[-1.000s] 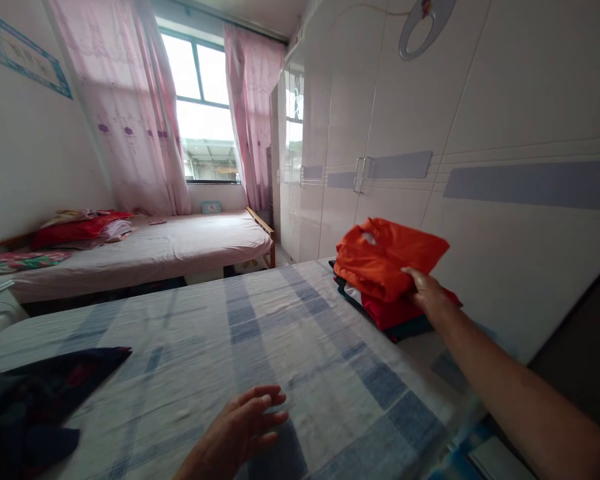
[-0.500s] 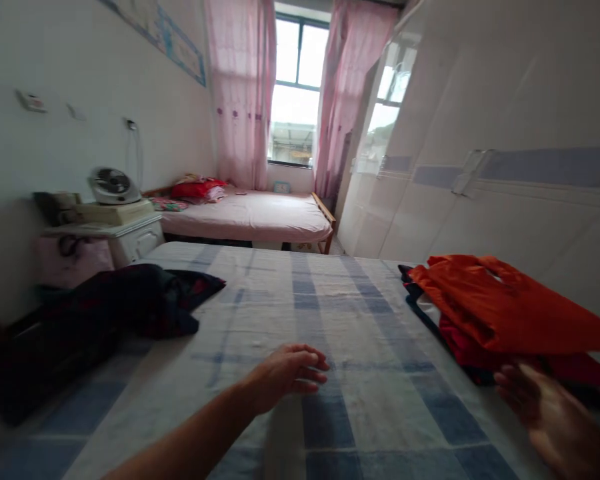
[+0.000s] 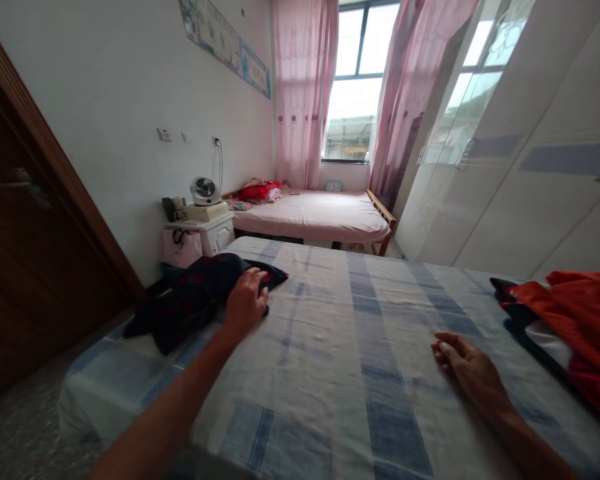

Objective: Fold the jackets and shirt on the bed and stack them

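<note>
A crumpled dark navy garment with red marks (image 3: 195,287) lies on the left side of the bed. My left hand (image 3: 247,303) is at its right end, fingers loosely bent and not closed on the cloth; whether they touch it I cannot tell. Over the middle right of the checked bedsheet (image 3: 325,333) hovers my right hand (image 3: 473,373), loosely curled and holding nothing. To the right of that hand is a stack of folded clothes, an orange garment (image 3: 575,307) on top, with red, white and dark ones beneath. The frame cuts off the stack's right part.
Beyond this bed stands a second bed with a pink sheet (image 3: 320,213). A white nightstand (image 3: 217,233) carries a small fan (image 3: 205,191). White wardrobes (image 3: 530,200) line the right wall, and a brown door (image 3: 25,220) is at the left.
The view has swung left. My left hand has moved from mid-bed to the dark garment. My right hand has come away from the clothes stack toward the middle of the bed.
</note>
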Available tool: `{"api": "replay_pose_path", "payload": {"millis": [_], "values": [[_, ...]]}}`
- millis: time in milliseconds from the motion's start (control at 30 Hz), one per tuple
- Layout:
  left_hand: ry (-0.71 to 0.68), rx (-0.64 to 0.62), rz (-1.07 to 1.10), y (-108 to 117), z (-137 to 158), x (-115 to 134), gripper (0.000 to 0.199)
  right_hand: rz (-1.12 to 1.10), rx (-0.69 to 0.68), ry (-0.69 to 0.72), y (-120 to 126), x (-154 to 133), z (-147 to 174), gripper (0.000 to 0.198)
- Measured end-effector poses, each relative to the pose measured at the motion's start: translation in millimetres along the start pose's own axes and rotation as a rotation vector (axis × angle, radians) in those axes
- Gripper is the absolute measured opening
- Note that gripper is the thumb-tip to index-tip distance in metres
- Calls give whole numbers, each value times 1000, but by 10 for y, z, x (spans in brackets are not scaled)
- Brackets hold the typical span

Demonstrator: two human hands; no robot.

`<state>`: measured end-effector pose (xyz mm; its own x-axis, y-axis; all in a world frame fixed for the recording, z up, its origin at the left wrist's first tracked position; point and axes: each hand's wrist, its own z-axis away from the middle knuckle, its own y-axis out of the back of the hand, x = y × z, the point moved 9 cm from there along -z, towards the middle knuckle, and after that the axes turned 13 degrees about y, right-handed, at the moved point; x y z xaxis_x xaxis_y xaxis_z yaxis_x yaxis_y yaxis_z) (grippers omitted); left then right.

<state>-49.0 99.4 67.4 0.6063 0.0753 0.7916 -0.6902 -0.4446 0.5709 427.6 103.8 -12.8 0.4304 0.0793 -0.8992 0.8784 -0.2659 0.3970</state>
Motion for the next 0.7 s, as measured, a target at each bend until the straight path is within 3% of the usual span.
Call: {"api": "replay_pose_path", "payload": {"millis": [67, 133, 200, 267, 467, 700], "values": [[-12, 167, -177, 416, -37, -289, 50, 132, -37, 58, -38, 65, -33, 45], [-8, 293, -486, 702, 9, -580, 58, 233, -66, 120, -47, 82, -41, 43], [23, 334, -736, 845, 82, -852, 66, 300, -68, 162, -36, 56, -28, 40], [37, 332, -826, 899, 151, -1027, 64, 343, -64, 183, -34, 2, -8, 39], [70, 394, -743, 965, 188, -1044, 41, 346, -75, 224, -88, -127, 22, 35], [84, 428, -742, 999, 130, -1025, 41, 324, -97, 255, -98, -188, 50, 30]]}}
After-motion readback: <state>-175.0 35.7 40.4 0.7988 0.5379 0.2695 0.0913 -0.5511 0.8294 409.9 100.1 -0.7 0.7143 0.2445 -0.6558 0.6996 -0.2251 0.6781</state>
